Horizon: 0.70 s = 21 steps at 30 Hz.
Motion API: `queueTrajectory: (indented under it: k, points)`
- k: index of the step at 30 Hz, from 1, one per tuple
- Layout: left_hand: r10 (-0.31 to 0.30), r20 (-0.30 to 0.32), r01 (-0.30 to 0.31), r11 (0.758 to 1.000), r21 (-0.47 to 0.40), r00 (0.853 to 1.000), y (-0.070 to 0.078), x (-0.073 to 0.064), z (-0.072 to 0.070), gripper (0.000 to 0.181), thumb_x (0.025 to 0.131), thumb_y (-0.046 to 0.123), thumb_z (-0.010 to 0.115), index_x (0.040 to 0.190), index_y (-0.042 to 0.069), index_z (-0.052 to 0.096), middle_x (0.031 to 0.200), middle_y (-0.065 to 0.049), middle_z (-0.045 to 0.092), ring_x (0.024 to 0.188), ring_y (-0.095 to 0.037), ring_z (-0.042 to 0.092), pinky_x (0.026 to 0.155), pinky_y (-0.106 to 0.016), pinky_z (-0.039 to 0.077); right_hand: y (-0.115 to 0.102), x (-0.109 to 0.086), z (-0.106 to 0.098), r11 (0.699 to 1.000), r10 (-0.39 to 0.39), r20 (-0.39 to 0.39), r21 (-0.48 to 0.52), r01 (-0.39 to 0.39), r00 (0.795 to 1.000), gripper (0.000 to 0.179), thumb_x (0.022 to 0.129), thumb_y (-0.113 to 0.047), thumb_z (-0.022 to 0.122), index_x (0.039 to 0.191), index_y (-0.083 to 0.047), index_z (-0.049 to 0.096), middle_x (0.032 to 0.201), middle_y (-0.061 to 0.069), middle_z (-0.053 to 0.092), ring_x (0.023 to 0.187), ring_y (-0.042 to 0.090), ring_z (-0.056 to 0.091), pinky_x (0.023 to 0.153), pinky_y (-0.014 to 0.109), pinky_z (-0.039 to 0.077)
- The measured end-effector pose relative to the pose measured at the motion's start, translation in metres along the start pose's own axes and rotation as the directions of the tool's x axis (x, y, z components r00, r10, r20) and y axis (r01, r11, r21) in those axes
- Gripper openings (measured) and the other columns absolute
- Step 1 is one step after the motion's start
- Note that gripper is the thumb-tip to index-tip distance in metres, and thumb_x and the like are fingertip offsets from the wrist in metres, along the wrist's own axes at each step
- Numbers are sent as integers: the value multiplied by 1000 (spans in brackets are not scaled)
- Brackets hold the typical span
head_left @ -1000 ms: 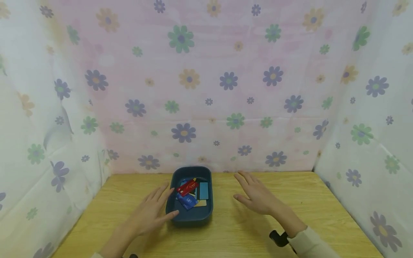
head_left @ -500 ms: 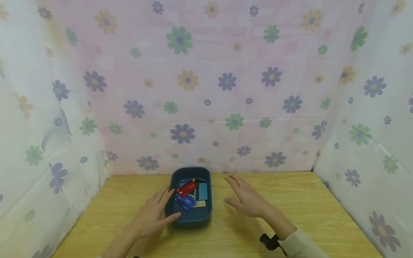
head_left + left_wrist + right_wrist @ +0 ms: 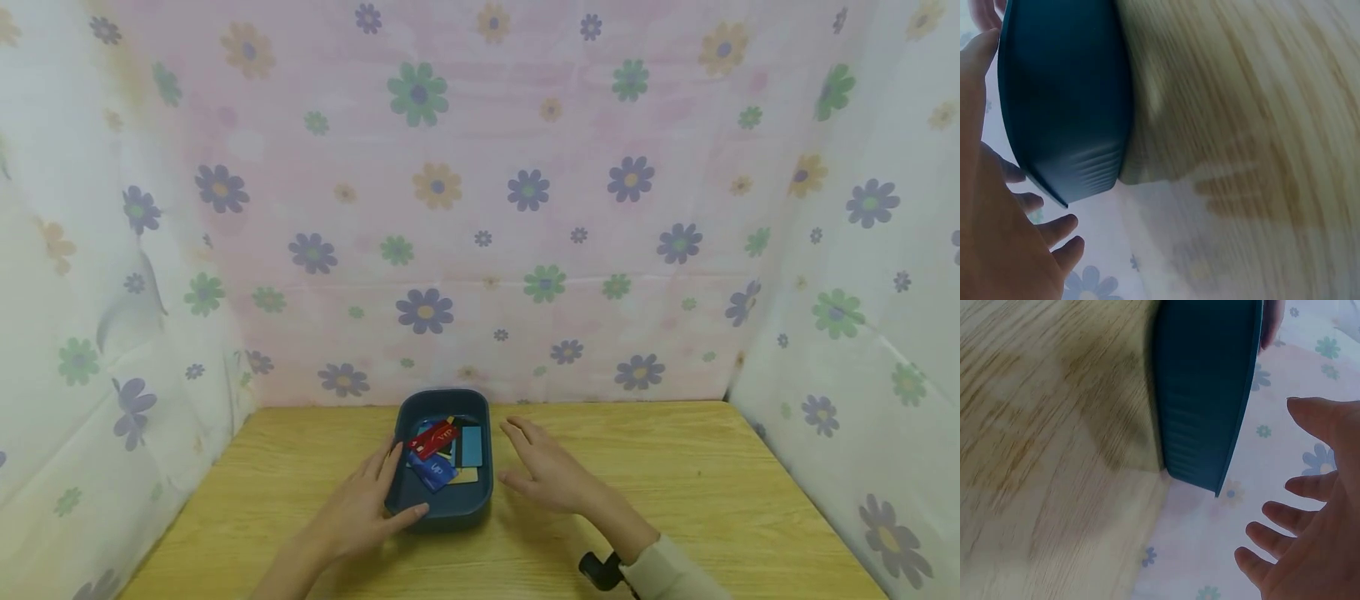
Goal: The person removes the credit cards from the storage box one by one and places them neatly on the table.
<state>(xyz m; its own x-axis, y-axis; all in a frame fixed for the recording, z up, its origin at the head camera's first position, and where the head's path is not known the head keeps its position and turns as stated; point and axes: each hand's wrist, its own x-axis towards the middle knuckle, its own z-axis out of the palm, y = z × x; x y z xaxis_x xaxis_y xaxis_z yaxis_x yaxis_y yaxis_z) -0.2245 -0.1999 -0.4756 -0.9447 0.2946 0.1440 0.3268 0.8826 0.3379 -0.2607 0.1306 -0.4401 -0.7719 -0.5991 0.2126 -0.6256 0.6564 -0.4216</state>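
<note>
A dark blue plastic bin (image 3: 442, 512) stands on the table, holding several cards. On top lie a red VIP card (image 3: 433, 439) and a blue VIP card (image 3: 435, 472); a light blue card (image 3: 471, 447) and a cream card (image 3: 466, 475) show beside them. My left hand (image 3: 356, 510) is at the bin's left side, fingers extended along the rim and thumb over the near corner. Whether it presses the rim is unclear. My right hand (image 3: 551, 473) hovers just right of the bin, fingers spread and apart from it, holding nothing.
The wooden table (image 3: 675, 467) reaches back to a flowered cloth backdrop (image 3: 480, 200), with cloth walls left and right. A black device (image 3: 600, 571) is strapped at my right wrist by a light sleeve (image 3: 671, 571).
My right hand has moved left, closer to the bin. My left hand has shifted slightly right against the bin's left rim. The cards look unchanged.
</note>
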Motion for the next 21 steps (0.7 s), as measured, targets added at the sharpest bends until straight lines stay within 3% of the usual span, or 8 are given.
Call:
queueTrajectory:
  k: [7, 15, 21]
  points:
    - [-39, 23, 40, 999, -18, 999, 3, 1, 5, 111, 91, 76, 55, 163, 0, 18, 170, -19, 13, 152, -44, 24, 116, -62, 30, -9, 8, 6, 1000, 11, 10, 6, -12, 1000, 74, 104, -37, 60, 161, -1, 28, 164, 19, 29, 150, 36, 32, 117, 52, 35]
    - [-85, 64, 89, 995, -55, 994, 5, 6, 4, 115, 89, 80, 52, 164, 3, 12, 171, -16, 6, 147, -45, 34, 113, -60, 37, -16, 19, 16, 998, 18, 10, 66, -18, 1000, 72, 104, -34, 60, 160, -1, 30, 163, 20, 30, 149, 34, 34, 115, 51, 38]
    - [-97, 80, 103, 991, -80, 992, 6, 6, 5, 118, 88, 80, 54, 164, 1, 11, 171, -17, 4, 148, -47, 33, 113, -60, 37, -20, 27, 24, 996, 19, 17, 88, -21, 1000, 70, 104, -32, 62, 157, 3, 33, 161, 22, 32, 149, 35, 34, 115, 51, 38]
